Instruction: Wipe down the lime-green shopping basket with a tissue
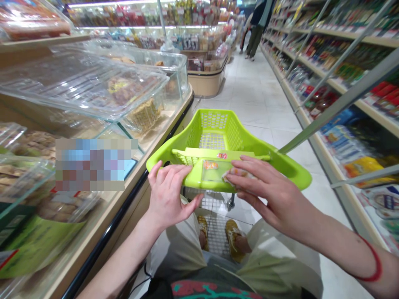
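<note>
A lime-green shopping cart stands in front of me in a store aisle, its basket looking empty. My left hand rests on the left part of the cart's handle bar, fingers stretched over the top and thumb below. My right hand lies on the right part of the handle, fingers flat and pressing a small piece of paper or wipe against a clear label panel. A red band circles my right forearm.
A counter of clear lidded food bins runs close along my left. Stocked shelves line the right side. The tiled aisle stretches ahead, where a person stands far off. My feet show under the cart.
</note>
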### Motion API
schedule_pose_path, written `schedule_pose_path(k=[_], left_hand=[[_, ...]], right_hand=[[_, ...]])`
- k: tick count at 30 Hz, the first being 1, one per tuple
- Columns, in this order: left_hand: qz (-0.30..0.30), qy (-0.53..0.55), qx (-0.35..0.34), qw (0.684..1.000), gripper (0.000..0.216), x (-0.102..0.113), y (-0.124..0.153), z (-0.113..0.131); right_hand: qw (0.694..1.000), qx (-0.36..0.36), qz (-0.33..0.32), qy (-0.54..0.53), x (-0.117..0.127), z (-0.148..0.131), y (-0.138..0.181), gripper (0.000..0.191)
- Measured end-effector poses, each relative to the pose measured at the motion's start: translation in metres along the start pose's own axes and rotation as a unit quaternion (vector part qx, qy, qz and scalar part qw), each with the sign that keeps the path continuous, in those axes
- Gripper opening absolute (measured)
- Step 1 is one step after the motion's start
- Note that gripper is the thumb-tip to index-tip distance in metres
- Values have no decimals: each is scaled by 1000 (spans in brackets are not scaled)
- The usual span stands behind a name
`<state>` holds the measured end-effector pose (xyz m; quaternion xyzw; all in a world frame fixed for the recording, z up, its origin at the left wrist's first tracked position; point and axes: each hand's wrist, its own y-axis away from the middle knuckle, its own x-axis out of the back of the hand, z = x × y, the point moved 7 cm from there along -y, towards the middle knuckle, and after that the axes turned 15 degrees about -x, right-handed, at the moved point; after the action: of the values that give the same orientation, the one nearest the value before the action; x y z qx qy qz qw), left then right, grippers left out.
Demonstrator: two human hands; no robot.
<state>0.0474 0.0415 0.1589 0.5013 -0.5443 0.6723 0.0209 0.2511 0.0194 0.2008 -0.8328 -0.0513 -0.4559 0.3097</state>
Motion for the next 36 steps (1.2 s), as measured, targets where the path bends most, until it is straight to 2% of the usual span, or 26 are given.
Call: schedule_pose_path(k=[3, 5, 11, 15, 18, 20, 23, 27, 29, 36], left_hand=[[6, 4, 2, 1000, 60, 2, 1, 0], [7, 6, 2, 1000, 60, 3, 2, 0], [-1, 6, 0, 1000, 59, 3, 2, 1], [2, 3, 3, 1000, 60, 3, 1, 5], [8, 6, 1, 1000, 56, 3, 1, 7], [6, 10, 1, 1000, 54, 3, 2, 7], [-2, 13, 4, 1000, 56, 2, 2, 7], [-5, 12, 4, 1000, 58, 1, 2, 7], [-4, 7, 3, 1000, 57, 1, 2, 8], [-6, 7, 4, 1000, 45, 2, 3, 8]], right_hand=[[999, 30, -16, -18, -6, -11, 4, 37], [999, 39, -17, -16, -10, -7, -5, 35], [999, -16, -2, 38, -17, 16, -39, 27], [999, 3, 19, 37, -22, -11, -27, 27], [998, 69, -8, 15, -29, -42, -16, 24], [995, 101, -25, 10, -33, -52, -16, 25], [996, 90, -21, 17, -35, -41, -35, 26], [998, 24, -47, 25, -41, -9, -67, 28], [997, -1, -64, 30, -45, -4, -74, 29], [995, 72, -58, 44, -44, -55, -41, 28]])
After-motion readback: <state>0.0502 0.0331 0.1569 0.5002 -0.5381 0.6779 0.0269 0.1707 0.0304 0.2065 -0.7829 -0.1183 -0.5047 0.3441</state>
